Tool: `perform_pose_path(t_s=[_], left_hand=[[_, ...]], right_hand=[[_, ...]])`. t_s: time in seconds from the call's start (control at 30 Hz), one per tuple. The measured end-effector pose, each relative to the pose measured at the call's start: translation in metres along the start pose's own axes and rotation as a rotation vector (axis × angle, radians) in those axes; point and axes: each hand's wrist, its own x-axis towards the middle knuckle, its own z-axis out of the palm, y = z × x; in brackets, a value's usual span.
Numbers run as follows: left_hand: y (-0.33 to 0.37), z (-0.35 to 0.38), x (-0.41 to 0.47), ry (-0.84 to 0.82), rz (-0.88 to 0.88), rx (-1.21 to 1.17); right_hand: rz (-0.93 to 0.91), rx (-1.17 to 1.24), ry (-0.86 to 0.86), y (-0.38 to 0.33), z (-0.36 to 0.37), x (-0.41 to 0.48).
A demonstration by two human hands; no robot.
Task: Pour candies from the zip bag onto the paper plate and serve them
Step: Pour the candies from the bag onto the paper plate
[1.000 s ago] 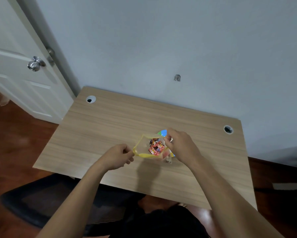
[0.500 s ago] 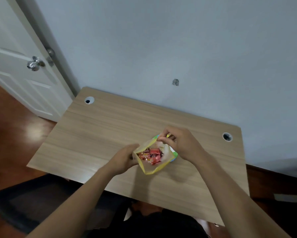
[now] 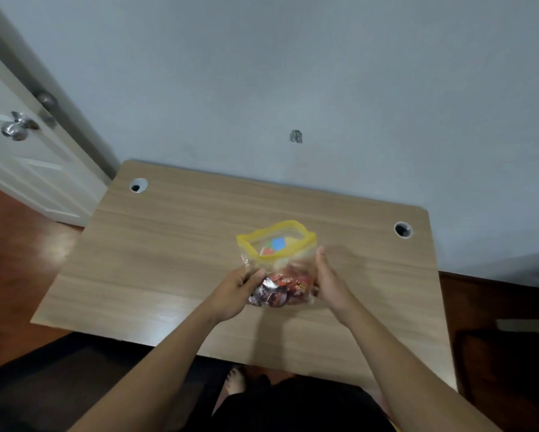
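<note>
A clear zip bag (image 3: 279, 260) with a yellow zip rim is held above the middle of the wooden table (image 3: 168, 244), its mouth open and pointing away from me. Red and silver wrapped candies (image 3: 280, 288) sit in its near end. My left hand (image 3: 237, 291) grips the bag's left side and my right hand (image 3: 327, 282) presses its right side. Through the bag's open mouth shows a patch of blue, red and green (image 3: 274, 246), part of a colourful thing lying under the bag; I cannot tell if it is the paper plate.
The table has a cable hole at the back left (image 3: 138, 185) and one at the back right (image 3: 403, 229). A wall stands right behind it. A white door (image 3: 18, 157) with a metal knob is at the left. A dark chair and my legs are below.
Both hands shifted from the bag's yellow rim down to its sides. The bag now stands more upright with its mouth wide open and turned away from me.
</note>
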Motion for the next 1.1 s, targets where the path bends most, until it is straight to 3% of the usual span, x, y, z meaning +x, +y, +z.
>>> perform_pose_path(t_s=[0.1, 0.33, 0.7, 1.1], left_hand=[[-0.003, 0.011, 0.013, 0.006, -0.105, -0.04], [-0.022, 0.033, 0.036, 0.024, -0.207, -0.014], [-0.013, 0.061, 0.043, 0.062, -0.342, 0.0], [-0.037, 0.057, 0.052, -0.004, -0.571, 0.07]], right_hand=[[0.003, -0.007, -0.024, 0.012, 0.004, 0.0], [-0.019, -0.324, -0.038, 0.042, -0.001, 0.018], [-0.055, -0.325, 0.008, 0.065, -0.004, 0.051], [0.078, -0.452, -0.032, 0.079, -0.004, 0.064]])
